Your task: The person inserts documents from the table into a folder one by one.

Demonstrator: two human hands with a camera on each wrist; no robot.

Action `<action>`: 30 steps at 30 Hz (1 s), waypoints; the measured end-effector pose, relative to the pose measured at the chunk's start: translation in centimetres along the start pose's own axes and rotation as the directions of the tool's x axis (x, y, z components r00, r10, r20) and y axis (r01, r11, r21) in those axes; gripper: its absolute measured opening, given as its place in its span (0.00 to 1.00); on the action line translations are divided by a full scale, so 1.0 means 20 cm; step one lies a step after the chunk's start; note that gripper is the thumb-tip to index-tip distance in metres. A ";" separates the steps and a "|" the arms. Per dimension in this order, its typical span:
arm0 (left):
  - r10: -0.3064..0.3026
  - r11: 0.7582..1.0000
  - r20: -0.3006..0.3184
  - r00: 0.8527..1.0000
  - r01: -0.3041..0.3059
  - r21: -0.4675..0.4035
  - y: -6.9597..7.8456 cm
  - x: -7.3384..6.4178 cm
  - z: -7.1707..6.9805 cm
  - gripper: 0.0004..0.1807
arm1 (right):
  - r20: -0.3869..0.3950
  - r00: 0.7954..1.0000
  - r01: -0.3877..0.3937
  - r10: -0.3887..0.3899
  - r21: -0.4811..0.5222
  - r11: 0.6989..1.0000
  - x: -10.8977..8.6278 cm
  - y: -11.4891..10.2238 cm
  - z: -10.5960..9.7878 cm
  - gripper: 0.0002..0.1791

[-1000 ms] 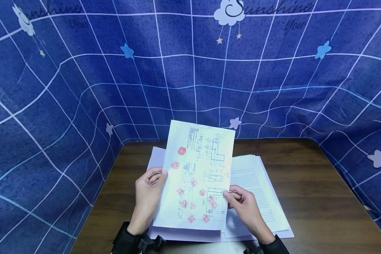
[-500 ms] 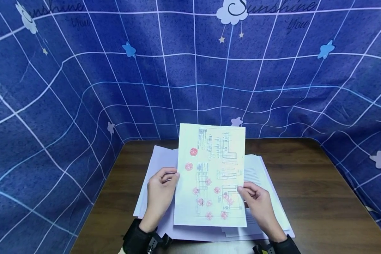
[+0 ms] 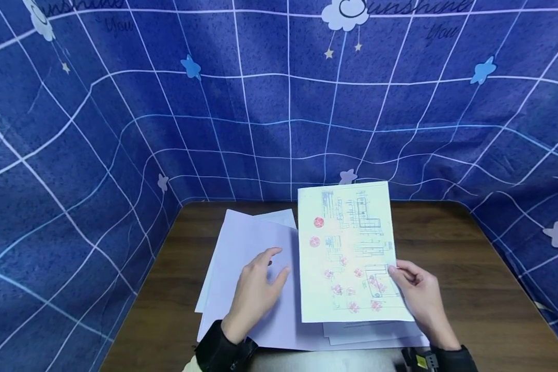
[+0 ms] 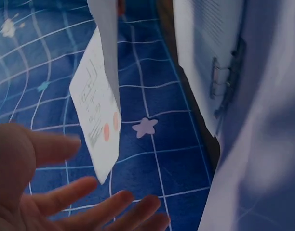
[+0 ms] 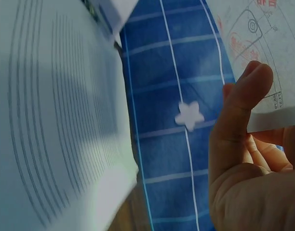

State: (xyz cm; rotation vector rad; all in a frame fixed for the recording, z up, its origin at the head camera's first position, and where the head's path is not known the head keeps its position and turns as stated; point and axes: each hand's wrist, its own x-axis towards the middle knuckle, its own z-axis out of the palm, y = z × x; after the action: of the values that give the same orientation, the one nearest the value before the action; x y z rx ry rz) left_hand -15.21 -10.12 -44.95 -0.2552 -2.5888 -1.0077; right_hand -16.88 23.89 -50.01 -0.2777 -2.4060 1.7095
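My right hand (image 3: 420, 297) pinches the lower right edge of a white drawing sheet (image 3: 349, 248) between thumb and fingers. Line drawings and several red stamps cover the sheet, which is raised over the papers. To its left, my left hand (image 3: 256, 292) holds nothing, its fingers spread above a lilac folder (image 3: 232, 248) that lies unfolded on the table. In the left wrist view, a metal clip (image 4: 224, 82) shows on the folder beside printed pages (image 4: 200, 43). The drawing sheet hides most of those pages in the head view.
A brown wooden table (image 3: 474, 268) carries the folder. White paper (image 3: 279, 218) sticks out behind the folder's left cover. A blue gridded curtain (image 3: 269, 103) with stars and clouds stands behind and at both sides of the table.
The drawing sheet has moved right in my right hand, uncovering more of the folder's left cover. My left hand has let go of the sheet's left edge and spread its fingers.
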 end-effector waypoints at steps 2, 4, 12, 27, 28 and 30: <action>0.035 0.998 0.032 0.999 -0.037 0.053 0.00 -0.01 0.01 0.27 | -0.011 1.000 -0.013 0.013 -0.035 0.999 0.01 0.01 -0.05 0.20; 0.056 0.994 0.065 0.996 -0.062 0.093 -0.01 -0.02 0.03 0.31 | -0.023 1.000 -0.023 0.021 -0.072 0.997 0.03 0.02 -0.09 0.21; 0.043 0.982 0.198 0.979 -0.077 0.171 -0.02 -0.05 0.07 0.42 | -0.037 0.998 -0.052 0.046 -0.156 0.986 0.06 0.09 -0.24 0.23; 0.015 0.942 0.304 0.953 -0.116 0.316 -0.09 -0.10 0.10 0.44 | -0.040 0.993 -0.117 0.111 -0.248 0.962 0.06 0.20 -0.36 0.24; 0.010 0.932 0.314 0.949 -0.122 0.341 -0.10 -0.11 0.10 0.44 | -0.039 0.993 -0.121 0.115 -0.255 0.959 0.05 0.21 -0.36 0.24; 0.012 0.911 0.331 0.944 -0.147 0.385 -0.11 -0.12 0.11 0.44 | -0.042 0.993 -0.122 0.115 -0.267 0.956 0.05 0.22 -0.36 0.23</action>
State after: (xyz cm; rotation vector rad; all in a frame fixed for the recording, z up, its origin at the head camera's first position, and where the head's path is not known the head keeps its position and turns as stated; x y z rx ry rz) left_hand -14.24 -10.36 -48.81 -0.4440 -2.9756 -0.4009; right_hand -15.78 32.08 -51.80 -0.4876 -2.6500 1.4062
